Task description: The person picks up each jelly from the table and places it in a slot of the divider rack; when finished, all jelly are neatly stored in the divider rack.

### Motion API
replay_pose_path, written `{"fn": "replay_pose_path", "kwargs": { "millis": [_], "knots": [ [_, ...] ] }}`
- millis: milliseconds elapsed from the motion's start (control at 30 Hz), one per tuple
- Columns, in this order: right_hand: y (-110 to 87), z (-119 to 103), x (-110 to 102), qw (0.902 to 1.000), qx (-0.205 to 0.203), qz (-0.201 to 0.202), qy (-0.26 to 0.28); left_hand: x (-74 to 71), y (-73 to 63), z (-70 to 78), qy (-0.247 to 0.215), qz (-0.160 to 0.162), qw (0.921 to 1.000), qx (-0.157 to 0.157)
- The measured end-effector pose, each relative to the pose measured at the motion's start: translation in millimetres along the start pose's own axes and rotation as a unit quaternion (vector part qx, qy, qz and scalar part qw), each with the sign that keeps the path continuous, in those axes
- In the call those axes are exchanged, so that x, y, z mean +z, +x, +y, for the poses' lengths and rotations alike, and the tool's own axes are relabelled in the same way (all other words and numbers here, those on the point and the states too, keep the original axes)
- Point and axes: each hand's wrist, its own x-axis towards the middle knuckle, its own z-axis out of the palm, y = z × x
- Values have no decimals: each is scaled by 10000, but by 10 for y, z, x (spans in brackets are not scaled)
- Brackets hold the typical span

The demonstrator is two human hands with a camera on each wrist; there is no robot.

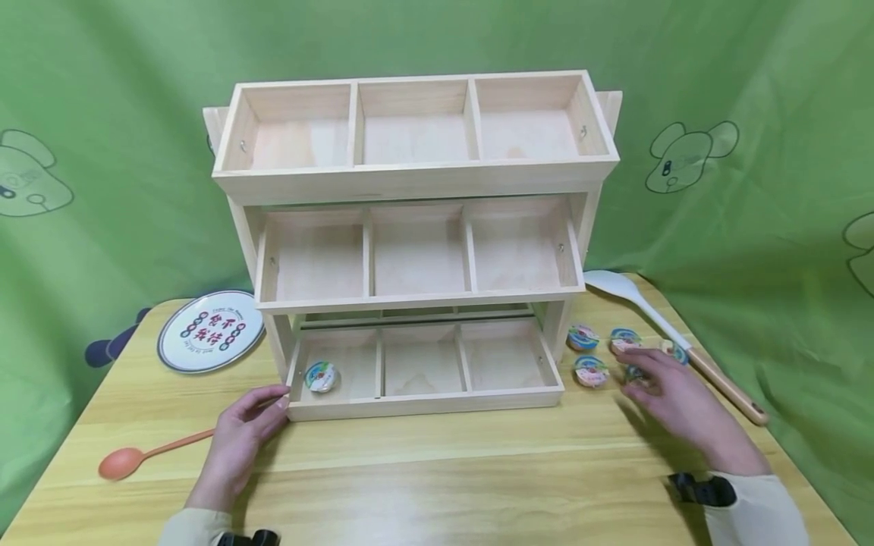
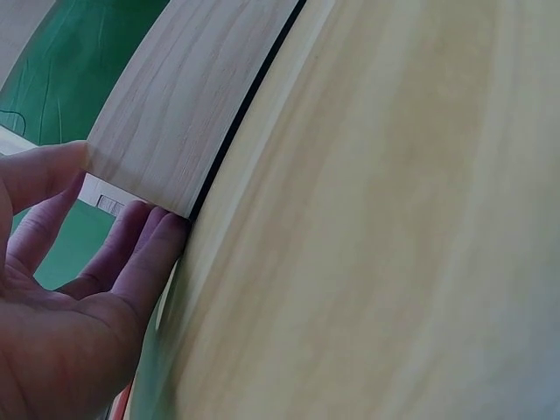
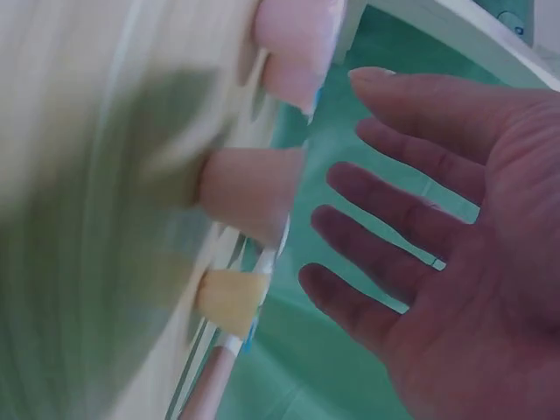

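My left hand (image 1: pixel 249 432) grips the front left corner of the bottom tray (image 1: pixel 423 408) of a three-tier wooden rack. In the left wrist view its thumb lies at the upper edge of the tray's front board (image 2: pixel 192 96), the other fingers at the lower end. One jelly cup (image 1: pixel 321 377) with a printed lid sits in that tray's left compartment. My right hand (image 1: pixel 672 398) hovers with spread fingers over several jelly cups on the table right of the rack. The right wrist view shows pink (image 3: pixel 297 35), orange-pink (image 3: pixel 249 188) and yellow (image 3: pixel 232 302) cups beside the empty palm.
The upper (image 1: pixel 416 182) and middle (image 1: pixel 419 303) trays each have three bare compartments. A white plate (image 1: pixel 210 331) with red lettering lies left of the rack, an orange spoon (image 1: pixel 123 463) nearer. A white ladle with wooden handle (image 1: pixel 727 385) lies at right. Green curtain (image 1: pixel 737 68) hangs behind.
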Motion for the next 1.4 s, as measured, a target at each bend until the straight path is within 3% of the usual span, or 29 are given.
{"fn": "replay_pose_path", "kwargs": {
  "millis": [433,667,1200,1400],
  "knots": [
    [-31,143,37,9990,361,-240,-67,2,-6,14,31,27,10000,-23],
    [-42,167,52,9994,240,25,-266,1,-9,19,38,32,10000,-7],
    [-30,170,68,9990,154,117,-391,0,1,-5,13,56,10000,32],
    [-42,156,48,9992,330,20,-213,-2,1,-6,-14,44,10000,1]
  ]
}}
